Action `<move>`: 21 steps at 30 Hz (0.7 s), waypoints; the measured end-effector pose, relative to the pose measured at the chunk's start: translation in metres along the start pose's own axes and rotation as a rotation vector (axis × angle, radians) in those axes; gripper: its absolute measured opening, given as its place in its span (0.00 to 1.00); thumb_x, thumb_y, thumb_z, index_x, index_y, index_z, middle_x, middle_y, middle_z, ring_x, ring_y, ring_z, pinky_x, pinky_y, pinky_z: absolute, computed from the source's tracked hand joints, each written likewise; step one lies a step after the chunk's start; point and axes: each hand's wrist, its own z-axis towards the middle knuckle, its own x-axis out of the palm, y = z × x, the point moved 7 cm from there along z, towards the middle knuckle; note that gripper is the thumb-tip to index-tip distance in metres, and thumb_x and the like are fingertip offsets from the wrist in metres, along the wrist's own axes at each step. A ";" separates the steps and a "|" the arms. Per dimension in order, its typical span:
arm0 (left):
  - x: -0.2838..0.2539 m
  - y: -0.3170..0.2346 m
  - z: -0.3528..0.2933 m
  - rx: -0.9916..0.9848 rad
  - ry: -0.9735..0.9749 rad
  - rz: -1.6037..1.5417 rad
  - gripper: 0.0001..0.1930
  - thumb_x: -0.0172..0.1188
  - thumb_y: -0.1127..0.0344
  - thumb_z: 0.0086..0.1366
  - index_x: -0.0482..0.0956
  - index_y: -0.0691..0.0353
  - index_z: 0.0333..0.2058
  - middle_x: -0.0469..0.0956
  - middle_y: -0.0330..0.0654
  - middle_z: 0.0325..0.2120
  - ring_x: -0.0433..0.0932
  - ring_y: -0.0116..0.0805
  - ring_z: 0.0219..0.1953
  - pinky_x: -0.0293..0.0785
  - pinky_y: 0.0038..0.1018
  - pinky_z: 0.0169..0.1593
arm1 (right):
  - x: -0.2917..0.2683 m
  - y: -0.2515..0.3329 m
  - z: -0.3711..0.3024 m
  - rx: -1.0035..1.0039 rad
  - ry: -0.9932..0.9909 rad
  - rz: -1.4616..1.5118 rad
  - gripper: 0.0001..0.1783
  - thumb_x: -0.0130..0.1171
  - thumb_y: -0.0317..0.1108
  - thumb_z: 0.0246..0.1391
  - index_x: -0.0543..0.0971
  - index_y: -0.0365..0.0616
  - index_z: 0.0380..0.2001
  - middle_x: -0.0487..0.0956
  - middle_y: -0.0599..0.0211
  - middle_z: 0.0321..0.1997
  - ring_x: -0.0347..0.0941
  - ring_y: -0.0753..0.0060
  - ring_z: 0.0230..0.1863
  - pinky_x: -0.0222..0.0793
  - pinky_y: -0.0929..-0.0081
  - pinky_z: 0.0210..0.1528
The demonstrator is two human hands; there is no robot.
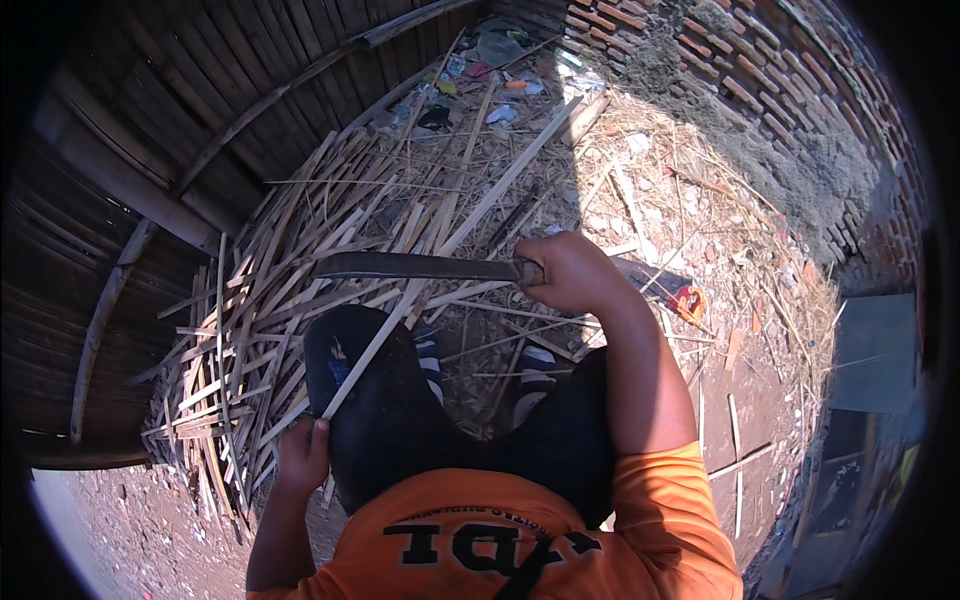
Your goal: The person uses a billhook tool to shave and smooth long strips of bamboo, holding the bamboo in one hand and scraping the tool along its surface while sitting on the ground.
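Observation:
My right hand (567,272) is closed round the handle of a machete (420,266). Its long dark blade points left and lies across a long pale bamboo strip (520,168); whether the two touch I cannot tell. Low on the left, my left hand (303,453) grips the near end of that strip. From there the strip slants over my left knee and away toward the far wall. A large heap of split strips (230,370) spreads on the ground beside my left leg.
A handsaw with an orange handle (688,303) lies right of my right knee. Slatted wall (130,250) rises at left, and a brick wall (740,80) at the far right. Litter (490,60) lies at the back. Shavings (650,170) cover the sunlit ground.

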 end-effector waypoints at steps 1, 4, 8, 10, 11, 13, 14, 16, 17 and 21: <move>-0.001 -0.002 0.001 0.018 -0.015 -0.009 0.24 0.54 0.53 0.75 0.71 0.66 0.24 0.71 0.51 0.14 0.71 0.42 0.18 0.64 0.40 0.26 | -0.003 -0.010 -0.001 0.083 -0.012 0.074 0.18 0.70 0.41 0.49 0.82 0.43 0.41 0.82 0.49 0.34 0.80 0.43 0.40 0.75 0.54 0.45; 0.001 -0.015 0.008 0.006 0.019 -0.007 0.23 0.54 0.54 0.75 0.72 0.66 0.24 0.71 0.53 0.14 0.72 0.48 0.17 0.65 0.43 0.26 | -0.004 -0.086 -0.016 0.295 -0.132 0.221 0.17 0.70 0.40 0.51 0.81 0.41 0.39 0.83 0.50 0.31 0.82 0.47 0.36 0.74 0.55 0.42; 0.001 -0.019 0.005 0.030 -0.051 0.160 0.22 0.56 0.55 0.73 0.73 0.66 0.24 0.73 0.56 0.16 0.74 0.59 0.19 0.66 0.47 0.26 | -0.015 -0.087 -0.018 0.385 -0.166 0.188 0.19 0.70 0.41 0.51 0.82 0.41 0.41 0.83 0.46 0.35 0.81 0.45 0.40 0.75 0.53 0.44; 0.000 -0.020 -0.001 -0.021 -0.079 0.172 0.21 0.57 0.55 0.72 0.74 0.65 0.24 0.73 0.57 0.16 0.75 0.62 0.21 0.66 0.49 0.26 | -0.011 -0.040 -0.011 0.229 -0.110 0.118 0.18 0.69 0.40 0.50 0.81 0.42 0.41 0.83 0.44 0.37 0.80 0.41 0.44 0.75 0.50 0.47; 0.000 -0.022 -0.004 -0.023 -0.108 0.192 0.21 0.58 0.54 0.71 0.74 0.65 0.24 0.73 0.56 0.16 0.76 0.61 0.21 0.67 0.49 0.26 | 0.002 -0.026 -0.008 0.163 0.008 0.117 0.18 0.69 0.39 0.49 0.81 0.44 0.42 0.83 0.45 0.37 0.80 0.40 0.44 0.75 0.50 0.47; 0.002 -0.028 -0.011 -0.025 -0.167 0.231 0.21 0.59 0.54 0.70 0.74 0.64 0.24 0.73 0.55 0.15 0.76 0.60 0.21 0.67 0.48 0.26 | 0.001 -0.003 -0.009 0.031 0.045 0.000 0.17 0.68 0.39 0.49 0.81 0.46 0.42 0.83 0.47 0.35 0.80 0.42 0.43 0.75 0.52 0.46; 0.002 -0.030 -0.014 0.000 -0.201 0.243 0.20 0.60 0.54 0.70 0.74 0.63 0.24 0.73 0.55 0.15 0.76 0.60 0.20 0.68 0.48 0.26 | -0.002 -0.011 -0.010 0.087 0.015 0.033 0.17 0.68 0.39 0.50 0.81 0.45 0.42 0.83 0.48 0.35 0.81 0.43 0.43 0.75 0.53 0.46; 0.004 -0.030 -0.019 0.052 -0.269 0.263 0.20 0.61 0.54 0.69 0.74 0.62 0.23 0.73 0.54 0.14 0.76 0.59 0.19 0.68 0.48 0.25 | -0.014 -0.039 -0.015 0.200 -0.044 0.098 0.17 0.68 0.40 0.50 0.82 0.45 0.42 0.83 0.49 0.35 0.81 0.45 0.43 0.76 0.54 0.45; 0.006 -0.032 -0.018 0.068 -0.284 0.263 0.19 0.62 0.54 0.68 0.74 0.62 0.23 0.73 0.53 0.14 0.76 0.58 0.19 0.68 0.47 0.25 | -0.015 -0.069 -0.021 0.420 -0.012 0.170 0.17 0.69 0.40 0.50 0.82 0.44 0.42 0.84 0.50 0.34 0.81 0.46 0.42 0.76 0.55 0.44; 0.007 -0.043 -0.016 0.133 -0.339 0.281 0.19 0.63 0.55 0.67 0.74 0.61 0.23 0.72 0.51 0.13 0.75 0.57 0.17 0.67 0.47 0.23 | -0.023 -0.074 -0.027 0.376 -0.131 0.059 0.18 0.69 0.41 0.50 0.82 0.44 0.42 0.84 0.49 0.34 0.81 0.45 0.41 0.76 0.52 0.44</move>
